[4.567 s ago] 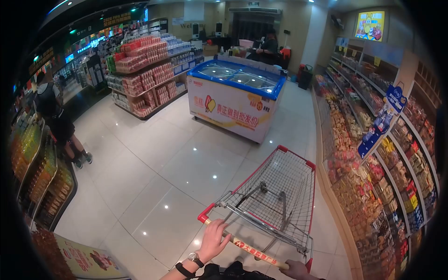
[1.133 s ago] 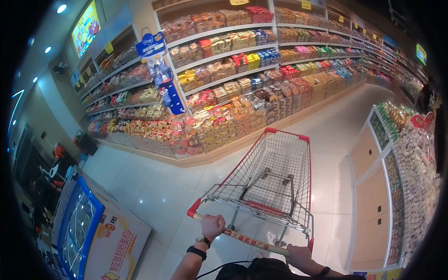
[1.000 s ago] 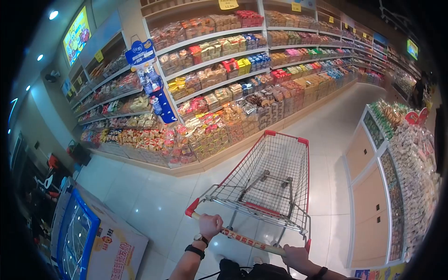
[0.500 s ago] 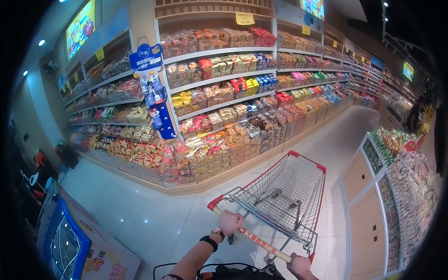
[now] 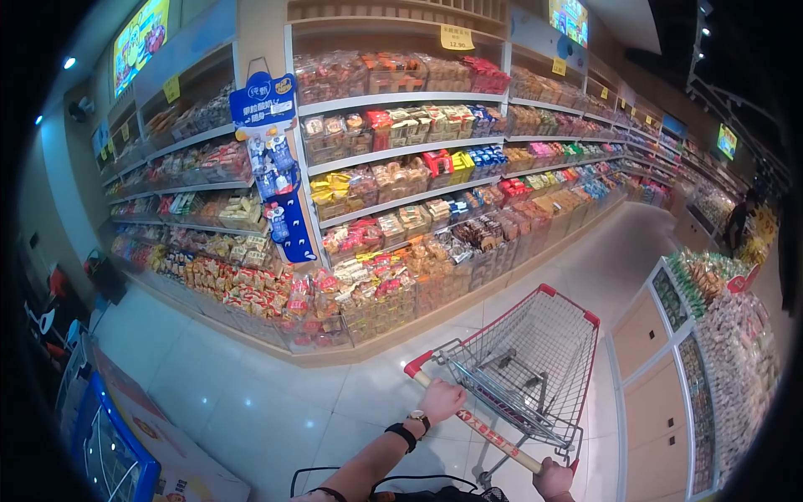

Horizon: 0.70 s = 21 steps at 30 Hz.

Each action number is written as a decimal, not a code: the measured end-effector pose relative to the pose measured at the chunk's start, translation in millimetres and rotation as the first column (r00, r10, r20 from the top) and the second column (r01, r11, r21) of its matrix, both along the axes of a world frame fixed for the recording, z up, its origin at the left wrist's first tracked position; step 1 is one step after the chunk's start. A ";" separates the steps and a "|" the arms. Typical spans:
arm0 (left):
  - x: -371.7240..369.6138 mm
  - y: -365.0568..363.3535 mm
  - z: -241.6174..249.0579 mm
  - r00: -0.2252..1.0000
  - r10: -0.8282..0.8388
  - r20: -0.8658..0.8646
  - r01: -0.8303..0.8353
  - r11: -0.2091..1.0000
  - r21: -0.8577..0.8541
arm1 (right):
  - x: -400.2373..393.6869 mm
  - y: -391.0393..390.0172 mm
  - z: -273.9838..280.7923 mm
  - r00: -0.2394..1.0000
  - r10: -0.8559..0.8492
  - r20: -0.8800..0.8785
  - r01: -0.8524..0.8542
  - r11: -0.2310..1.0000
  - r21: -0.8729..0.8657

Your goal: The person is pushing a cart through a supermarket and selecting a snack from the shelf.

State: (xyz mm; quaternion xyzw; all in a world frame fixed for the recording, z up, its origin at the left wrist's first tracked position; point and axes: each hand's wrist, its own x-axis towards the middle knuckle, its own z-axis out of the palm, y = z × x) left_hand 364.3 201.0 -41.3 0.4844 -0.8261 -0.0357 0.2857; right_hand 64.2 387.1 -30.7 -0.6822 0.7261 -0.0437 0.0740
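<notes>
Both hands grip the handlebar (image 5: 493,434) of a wire shopping cart (image 5: 544,351), which has red corner pieces and nothing visible in its basket. My left hand (image 5: 442,401) wraps round the bar near its left end, with a watch and a dark band on that wrist. Round the right end of the same bar, my right hand (image 5: 553,479) is closed. Red lettering shows on the pale bar between the two hands.
Shelves of packaged snacks (image 5: 401,180) line the left and far side. On the right stands a wooden display counter (image 5: 652,385) heaped with wrapped goods. A blue-rimmed freezer case (image 5: 150,468) is at lower left. A person (image 5: 740,222) stands far off at right.
The cart and both hands have shifted a little right and down in the view. The shelves also sit slightly differently as the camera moved. Both hands keep their hold on the bar.
</notes>
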 end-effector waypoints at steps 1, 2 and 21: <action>-0.2 -6.8 0.2 1.000 -0.010 0.007 0.010 1.000 -0.007 | -0.9 -3.2 -3.7 0.998 0.028 -0.053 -0.033 0.996 -0.086; -4.0 -5.3 -3.9 1.000 0.010 -0.005 -0.010 1.000 -0.010 | -7.3 -2.5 -8.3 0.991 0.062 -0.118 -0.081 0.983 -0.165; -86.3 -132.4 21.3 0.928 -0.305 0.214 0.170 0.857 0.487 | -132.1 -143.5 -3.4 0.979 0.098 -0.181 -0.134 0.971 -0.197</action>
